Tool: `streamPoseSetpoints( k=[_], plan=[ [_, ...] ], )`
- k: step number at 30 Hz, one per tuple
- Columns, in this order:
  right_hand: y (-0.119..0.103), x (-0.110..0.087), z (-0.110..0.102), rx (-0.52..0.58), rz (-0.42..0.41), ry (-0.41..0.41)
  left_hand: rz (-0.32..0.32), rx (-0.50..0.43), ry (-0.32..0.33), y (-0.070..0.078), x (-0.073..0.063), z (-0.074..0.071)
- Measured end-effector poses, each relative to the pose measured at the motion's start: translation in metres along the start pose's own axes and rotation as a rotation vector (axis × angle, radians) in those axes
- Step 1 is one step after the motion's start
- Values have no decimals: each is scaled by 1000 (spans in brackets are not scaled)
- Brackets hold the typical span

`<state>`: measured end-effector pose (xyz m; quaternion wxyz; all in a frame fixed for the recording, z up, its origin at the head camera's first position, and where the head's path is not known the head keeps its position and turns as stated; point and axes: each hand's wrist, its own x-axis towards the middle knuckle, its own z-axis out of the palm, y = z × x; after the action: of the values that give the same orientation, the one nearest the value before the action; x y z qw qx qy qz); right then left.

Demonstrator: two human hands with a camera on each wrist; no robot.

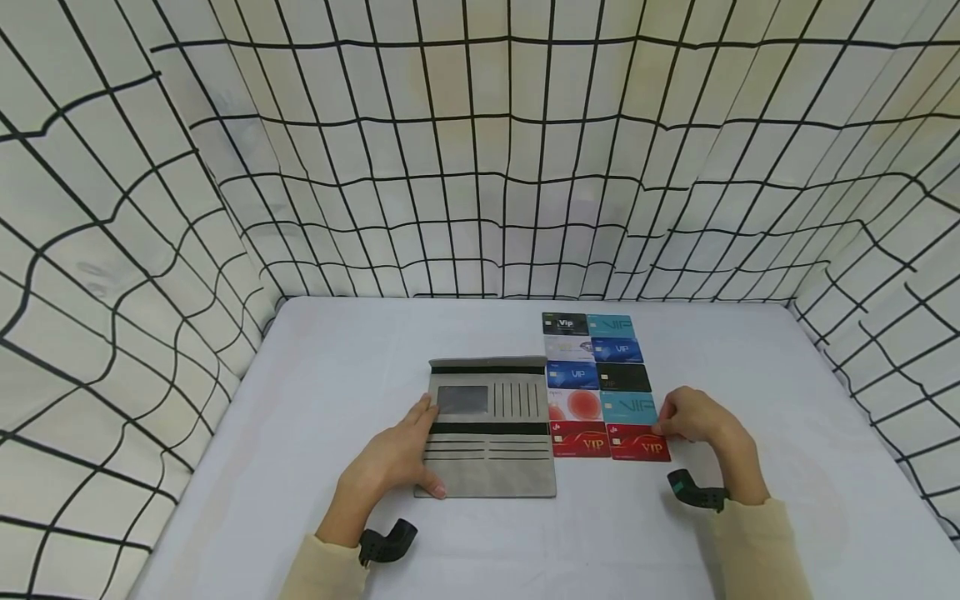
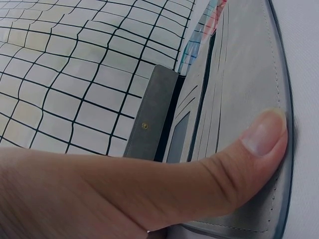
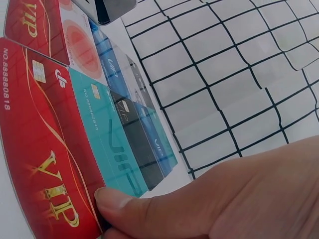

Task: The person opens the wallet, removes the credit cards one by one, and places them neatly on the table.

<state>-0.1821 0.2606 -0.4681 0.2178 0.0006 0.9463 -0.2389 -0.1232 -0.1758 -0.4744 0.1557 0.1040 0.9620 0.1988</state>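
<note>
An unfolded grey wallet (image 1: 491,475) lies flat on the white table, with card slots and a clear window pocket facing up. My left hand (image 1: 396,454) rests along its left side, its thumb (image 2: 264,134) pressing near the front edge. To the right of the wallet, several bank-style cards lie in two columns. At the near right corner, my right hand (image 1: 693,417) pinches the edge of a red VIP card (image 1: 637,442); in the right wrist view the thumb lies at that card's edge, the other fingertips mostly hidden. A teal VIP card (image 3: 107,132) borders it.
Another red card (image 1: 580,439) lies between the wallet and the pinched one. White table surface (image 1: 360,350) surrounds everything. Black-gridded white fabric walls (image 1: 487,167) rise at the back and sides. Each wrist wears a small black camera (image 1: 386,543).
</note>
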Motion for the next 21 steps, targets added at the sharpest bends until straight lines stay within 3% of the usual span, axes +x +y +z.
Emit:
streamPoseSetpoints(
  k=[10, 16, 21],
  plan=[
    [3, -2, -4, 17, 2, -16, 6, -19, -9, 2, 2, 0],
    [-4, -3, -3, 50, -65, 80, 4, -18, -18, 1, 3, 0],
    [-17, -6, 1, 77, -106, 181, -8, -34, 27, 2, 2, -1]
  ],
)
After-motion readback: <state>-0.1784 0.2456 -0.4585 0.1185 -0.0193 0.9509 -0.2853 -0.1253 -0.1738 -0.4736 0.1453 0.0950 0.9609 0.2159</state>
